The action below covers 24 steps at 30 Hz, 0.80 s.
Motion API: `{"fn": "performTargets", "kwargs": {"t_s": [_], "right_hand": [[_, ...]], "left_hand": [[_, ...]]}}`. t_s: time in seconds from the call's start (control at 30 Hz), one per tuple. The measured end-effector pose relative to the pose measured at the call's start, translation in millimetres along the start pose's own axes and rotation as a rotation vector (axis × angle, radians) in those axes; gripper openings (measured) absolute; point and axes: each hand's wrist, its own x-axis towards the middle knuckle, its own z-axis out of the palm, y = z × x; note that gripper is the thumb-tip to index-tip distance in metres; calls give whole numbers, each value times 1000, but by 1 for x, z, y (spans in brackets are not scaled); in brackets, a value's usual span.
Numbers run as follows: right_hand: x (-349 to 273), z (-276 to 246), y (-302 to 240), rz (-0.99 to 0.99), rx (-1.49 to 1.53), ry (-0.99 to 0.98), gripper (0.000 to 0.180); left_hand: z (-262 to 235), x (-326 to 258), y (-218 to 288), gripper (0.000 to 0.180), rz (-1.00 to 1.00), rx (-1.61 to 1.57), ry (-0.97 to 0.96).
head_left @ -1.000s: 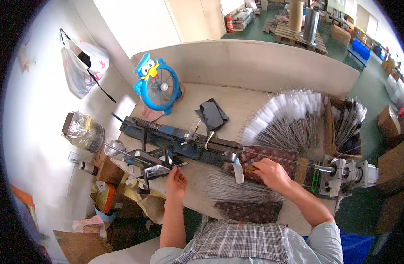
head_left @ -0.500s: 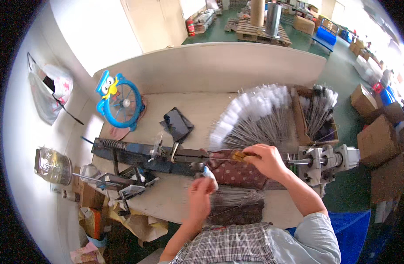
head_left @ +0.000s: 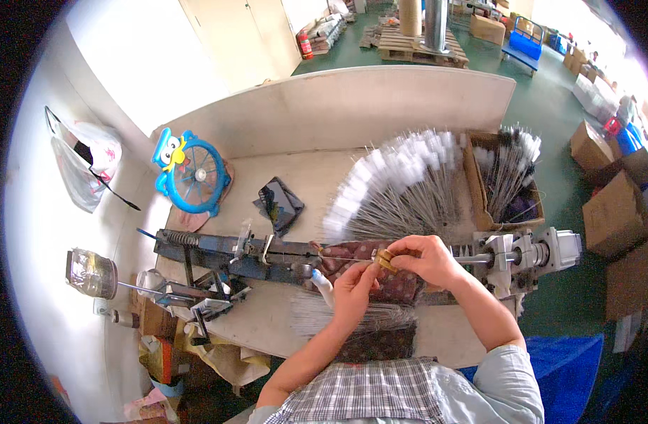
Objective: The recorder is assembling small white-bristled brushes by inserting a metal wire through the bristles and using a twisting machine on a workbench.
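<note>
My left hand (head_left: 352, 286) has come up from the bench edge, where it was a moment ago, and now it meets my right hand (head_left: 426, 260) over the middle of the machine, so both hands work on the same small piece. Between the fingertips of my right hand I pinch a small brown-yellow piece (head_left: 385, 260), and my fingers are closed on it firmly. My left hand has its fingers together too, touching the same piece from the left side, and it seems also to hold the thin wire (head_left: 348, 258) that runs from the piece toward the left, though the wire is too fine for me to be sure. I judge from this that the piece is now being fitted on the wire end, not only carried. Under my hands lies a dark patterned cloth (head_left: 401, 286), and just beside my left wrist stands a small white-tipped thing (head_left: 324, 286). The long blue machine rail (head_left: 218, 249) goes to my left, and the grey motor block (head_left: 532, 253) is at my right. Behind my hands a fan of wires with white tips (head_left: 401, 180) is spread on the table (head_left: 317, 173), and a cardboard box (head_left: 476, 187) with more such wires is near it.
</note>
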Motion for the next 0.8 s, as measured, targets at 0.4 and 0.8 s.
{"fn": "performTargets", "kwargs": {"t_s": [0.4,0.8], "right_hand": [[3,3,-7,-141,-268,-23,21],[49,67,-15,-385,-697,61,19]], "left_hand": [[-13,0,-1,14,-49,-174,271],[-37,-2,18,17,-228,-423,276]]}}
